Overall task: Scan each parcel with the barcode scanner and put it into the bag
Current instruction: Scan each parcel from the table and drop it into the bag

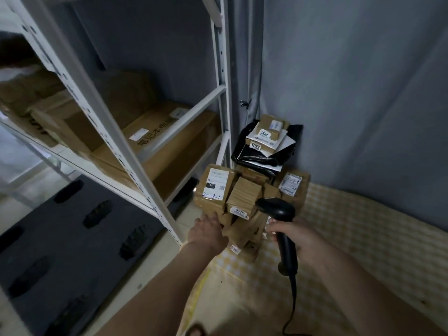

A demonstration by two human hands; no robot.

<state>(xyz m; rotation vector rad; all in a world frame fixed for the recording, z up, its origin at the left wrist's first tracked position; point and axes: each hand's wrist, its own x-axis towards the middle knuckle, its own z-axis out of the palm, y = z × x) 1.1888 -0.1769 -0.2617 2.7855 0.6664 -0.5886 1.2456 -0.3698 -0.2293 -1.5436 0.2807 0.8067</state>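
1. One view only, from the head camera, looking down at both our hands and a pile of parcels [244,200] heaped on the floor in a corner, between a white metal shelf [155,180] and a grey curtain wall [351,93].
2. Our left hand [208,232] reaches to the near edge of the big carton marked "2-3-1" [213,187]. Its fingers are hidden behind the box edge, so we cannot tell whether they grip it or only touch it. We judge it is reaching there to pull that parcel free for scanning.
3. Our right hand [294,237] is curled round the handle of the black barcode scanner [278,214]. The scanner head points toward the pile, near the small box labelled "5003" [242,202], likely so a label can be read as soon as a parcel is lifted. Its cable hangs down toward us.
4. Further back, small labelled parcels rest on a black plastic bag [257,156] atop the pile. We cannot tell whether this is the bag for scanned parcels.
5. Large cartons [155,139] sit on the shelf, apart from the task pile.
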